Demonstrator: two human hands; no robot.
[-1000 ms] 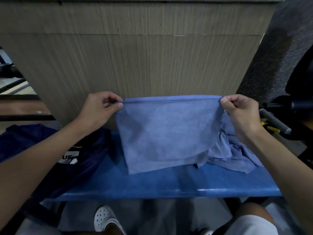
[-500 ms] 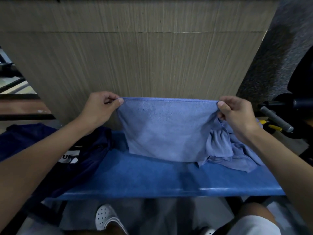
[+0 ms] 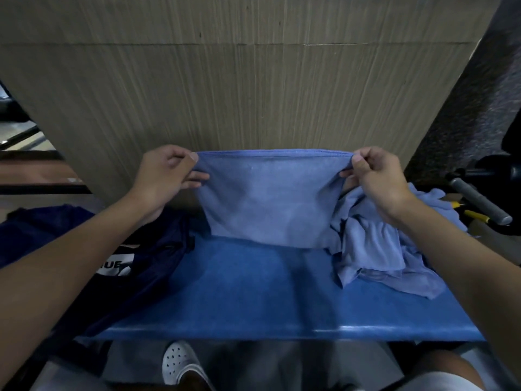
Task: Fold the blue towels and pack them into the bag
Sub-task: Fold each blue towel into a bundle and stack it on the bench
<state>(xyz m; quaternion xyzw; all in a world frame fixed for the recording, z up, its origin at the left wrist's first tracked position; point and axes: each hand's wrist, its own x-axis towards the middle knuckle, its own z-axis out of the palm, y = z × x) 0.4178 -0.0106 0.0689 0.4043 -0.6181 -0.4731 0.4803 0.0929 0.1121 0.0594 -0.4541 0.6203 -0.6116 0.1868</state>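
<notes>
Left hand (image 3: 165,172) and right hand (image 3: 375,176), each pinching an upper corner of a light blue towel (image 3: 267,198) between thumb and curled fingers, so that the hemmed top edge was stretched level between them. The towel hung as a doubled sheet in front of the person, and its lower edge met the blue desk (image 3: 253,292) at the far side of the surface. Just beside the right forearm, a heap of unfolded blue towels (image 3: 375,249) lay crumpled on the right part of the desk, touching the held towel at its lower right corner. On the left end of the desk, under the left forearm, a dark navy bag (image 3: 84,249) lay slack, with a white printed label partly showing. Behind the desk stood a wood-grain panel (image 3: 253,80). At the far right, a grey cylindrical handle (image 3: 479,201) and a yellow-handled tool (image 3: 476,215) lay beyond the heap. Below the near edge of the desk, a white perforated shoe (image 3: 179,362) was visible on the floor.
</notes>
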